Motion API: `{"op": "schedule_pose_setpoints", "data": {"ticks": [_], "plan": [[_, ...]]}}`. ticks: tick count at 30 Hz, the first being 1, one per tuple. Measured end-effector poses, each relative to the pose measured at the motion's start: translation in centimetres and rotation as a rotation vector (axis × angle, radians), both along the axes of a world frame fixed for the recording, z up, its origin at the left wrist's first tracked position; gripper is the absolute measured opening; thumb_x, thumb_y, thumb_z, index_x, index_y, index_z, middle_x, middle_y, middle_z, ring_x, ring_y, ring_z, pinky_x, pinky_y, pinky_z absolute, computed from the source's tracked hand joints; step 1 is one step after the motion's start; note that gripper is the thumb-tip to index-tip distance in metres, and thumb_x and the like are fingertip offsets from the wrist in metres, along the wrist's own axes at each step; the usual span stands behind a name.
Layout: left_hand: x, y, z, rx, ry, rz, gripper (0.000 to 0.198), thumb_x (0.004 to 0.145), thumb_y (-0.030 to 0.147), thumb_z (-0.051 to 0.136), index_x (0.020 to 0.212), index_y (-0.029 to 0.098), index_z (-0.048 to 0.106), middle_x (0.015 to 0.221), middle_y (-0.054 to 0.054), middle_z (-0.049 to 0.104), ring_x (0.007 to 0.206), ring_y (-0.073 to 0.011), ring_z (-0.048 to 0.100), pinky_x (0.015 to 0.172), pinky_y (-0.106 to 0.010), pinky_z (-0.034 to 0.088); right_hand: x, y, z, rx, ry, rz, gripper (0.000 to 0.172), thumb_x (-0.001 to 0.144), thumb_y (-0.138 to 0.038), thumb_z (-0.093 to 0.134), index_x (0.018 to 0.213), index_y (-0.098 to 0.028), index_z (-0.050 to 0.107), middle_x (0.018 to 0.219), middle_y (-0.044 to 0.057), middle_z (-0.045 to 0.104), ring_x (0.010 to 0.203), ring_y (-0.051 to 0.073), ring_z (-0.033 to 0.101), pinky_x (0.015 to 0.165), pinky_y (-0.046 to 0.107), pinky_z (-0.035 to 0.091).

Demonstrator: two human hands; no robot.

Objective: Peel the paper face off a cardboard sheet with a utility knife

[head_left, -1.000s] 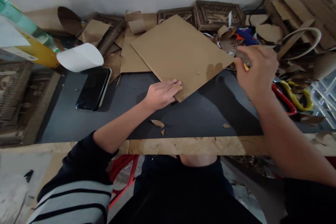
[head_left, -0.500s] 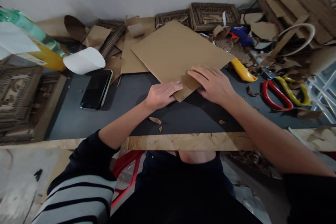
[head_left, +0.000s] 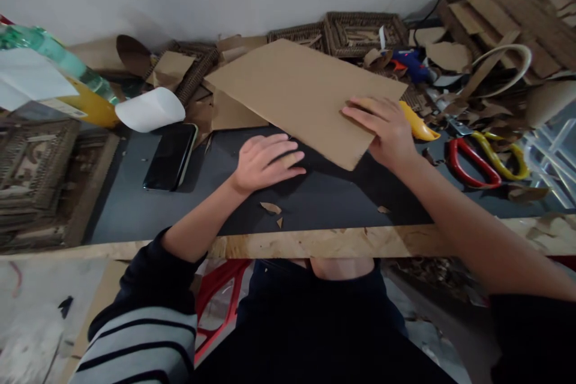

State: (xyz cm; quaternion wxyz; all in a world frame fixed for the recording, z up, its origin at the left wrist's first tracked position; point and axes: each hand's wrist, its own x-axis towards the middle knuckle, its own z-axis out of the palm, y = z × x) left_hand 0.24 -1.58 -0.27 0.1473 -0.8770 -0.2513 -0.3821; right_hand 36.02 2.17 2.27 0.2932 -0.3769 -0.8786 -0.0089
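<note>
A flat brown cardboard sheet [head_left: 301, 96] is held tilted over the dark work surface, its near corner pointing toward me. My right hand [head_left: 389, 132] grips its right edge, fingers on top and the thumb hidden underneath. Left of the near edge, my left hand [head_left: 267, 162] hovers with fingers spread, apart from the sheet and holding nothing. Another cardboard piece [head_left: 234, 114] lies beneath the sheet. Two small cardboard scraps [head_left: 270, 208] rest in front of my left hand.
To the left are a phone [head_left: 171, 157], a white paper roll [head_left: 150, 109] and a green bottle [head_left: 58, 60]. Scissors with red and yellow handles [head_left: 474, 171], a yellow-handled tool [head_left: 417, 123] and a blue glue gun [head_left: 411, 65] lie right. Woven cardboard frames [head_left: 364, 33] stand behind.
My left hand has let go of the sheet and opened, moving slightly left. The sheet has turned, its near corner swinging right, with my right hand still on it.
</note>
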Motion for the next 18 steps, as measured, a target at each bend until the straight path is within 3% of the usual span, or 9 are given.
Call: {"op": "schedule_pose_setpoints", "data": {"ticks": [3, 5, 9, 11, 14, 16, 18], "plan": [[2.1, -1.1, 1.3, 0.135, 0.078, -0.089, 0.029, 0.107, 0.025, 0.074, 0.136, 0.028, 0.075, 0.119, -0.003, 0.088, 0.116, -0.0196, 0.084, 0.095, -0.030, 0.066, -1.7, 0.0, -1.0, 0.016, -0.007, 0.040, 0.073, 0.100, -0.006, 0.050, 0.164, -0.039, 0.060, 0.171, 0.003, 0.058, 0.156, 0.035, 0.056, 0.128, 0.068, 0.043], [3.0, -1.4, 2.0, 0.178, 0.117, -0.115, 0.025, 0.110, 0.014, 0.066, 0.131, 0.024, 0.076, 0.115, -0.003, 0.089, 0.108, -0.0165, 0.085, 0.092, -0.028, 0.068, -2.7, -0.3, -1.1, 0.000, -0.049, -0.020, 0.075, 0.100, -0.006, 0.049, 0.167, -0.040, 0.057, 0.176, 0.004, 0.052, 0.160, 0.036, 0.051, 0.131, 0.070, 0.038], [3.3, -1.3, 2.4, 0.236, 0.206, -0.088, 0.018, 0.110, 0.011, 0.065, 0.118, 0.019, 0.079, 0.106, -0.003, 0.090, 0.097, -0.0154, 0.086, 0.085, -0.026, 0.071, -2.3, -1.6, 0.3, 0.017, -0.098, -0.363, 0.083, 0.101, -0.016, 0.064, 0.177, -0.034, 0.038, 0.186, 0.016, 0.029, 0.170, 0.049, 0.027, 0.130, 0.080, 0.026], [3.6, -1.3, 2.2, 0.272, 0.221, -0.098, 0.017, 0.108, 0.008, 0.066, 0.112, 0.016, 0.080, 0.102, -0.003, 0.089, 0.092, -0.0153, 0.086, 0.079, -0.025, 0.071, -0.8, -1.9, 1.3, -0.070, -0.157, -0.558, 0.095, 0.096, -0.024, 0.078, 0.179, -0.022, 0.032, 0.186, 0.027, 0.022, 0.168, 0.057, 0.025, 0.127, 0.080, 0.029], [4.1, -1.2, 1.6, 0.255, 0.227, -0.117, 0.019, 0.107, 0.005, 0.065, 0.108, 0.015, 0.080, 0.100, -0.004, 0.089, 0.089, -0.0152, 0.086, 0.076, -0.024, 0.068, 1.7, -1.7, 2.3, -0.302, -0.174, -0.851, 0.087, 0.098, -0.032, 0.080, 0.170, -0.007, 0.040, 0.165, 0.039, 0.048, 0.153, 0.055, 0.049, 0.121, 0.068, 0.042], [4.0, -0.7, 1.3, 0.138, 0.244, -0.142, 0.018, 0.111, 0.013, 0.064, 0.109, 0.017, 0.081, 0.100, -0.003, 0.089, 0.090, -0.0155, 0.086, 0.076, -0.024, 0.067, 2.7, -1.4, 2.4, -0.426, -0.195, -0.920, 0.064, 0.102, -0.029, 0.073, 0.157, -0.002, 0.053, 0.152, 0.038, 0.060, 0.145, 0.049, 0.058, 0.119, 0.058, 0.047], [3.2, 0.1, 1.1, -0.052, 0.256, -0.145, 0.023, 0.114, 0.034, 0.064, 0.112, 0.020, 0.082, 0.102, -0.005, 0.089, 0.094, -0.0180, 0.085, 0.081, -0.028, 0.067, 3.2, -1.1, 2.2, -0.459, -0.198, -0.939, 0.045, 0.108, -0.023, 0.059, 0.147, 0.000, 0.059, 0.147, 0.037, 0.063, 0.141, 0.044, 0.062, 0.117, 0.054, 0.048]]}}
